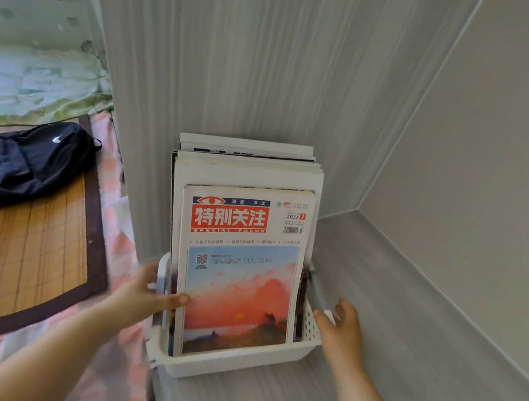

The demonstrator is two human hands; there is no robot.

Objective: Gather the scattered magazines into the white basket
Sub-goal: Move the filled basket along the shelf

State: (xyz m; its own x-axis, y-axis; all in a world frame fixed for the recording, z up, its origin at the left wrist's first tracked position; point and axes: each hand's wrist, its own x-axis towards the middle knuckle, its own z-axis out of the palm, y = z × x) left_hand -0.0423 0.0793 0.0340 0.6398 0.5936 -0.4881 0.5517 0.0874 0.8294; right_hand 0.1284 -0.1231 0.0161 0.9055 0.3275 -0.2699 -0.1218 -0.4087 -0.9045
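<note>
Head view: at the far left a black backpack [16,164] with a white swoosh is seen lying on a bamboo mat [4,259], with a green quilt [32,83] bunched behind it and a pink patterned sheet [118,239] showing along the mat's right edge. The left hand [144,295] is placed at the left rim of the white basket [230,363]. Its fingers are curled round the outside of the rim and its thumb is laid on the cover of the front magazine [240,276], so rim and cover are clamped between them. The magazines are stood upright in the basket: 1 red-titled issue in front (marked 2021, number 7, with a sunset picture) and a stack of larger magazines [247,168] leaned behind it against the striped grey wall [244,58]. The basket is set on a grey ledge [406,344]. The right hand [343,327] is held just beside the basket's right rim, fingers apart and loosely bent, nothing gripped. Contact with the rim cannot be told through the blur.
</note>
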